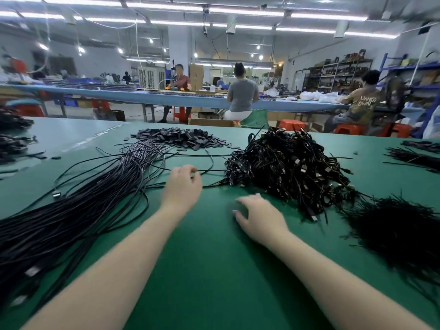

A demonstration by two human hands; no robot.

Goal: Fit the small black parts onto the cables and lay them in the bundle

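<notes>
A heap of small black parts [181, 138] lies at the far middle of the green table [214, 258]. A long bundle of black cables [83, 206] fans from there toward the near left. To the right sits a tangled heap of cables with connectors [290, 167]. My left hand [183, 184] is between the bundle and the heap, fingers curled, pinching a single thin cable [212, 171] that runs right into the heap. My right hand [259, 215] hovers low over the table near the heap's front edge, blurred, fingers loosely spread and holding nothing.
A fuzzy pile of thin black strands [400, 229] lies at the near right, with more cable bunches at the far right [416, 156] and far left [14, 144]. Beyond the table, three people sit at a long blue bench [142, 96].
</notes>
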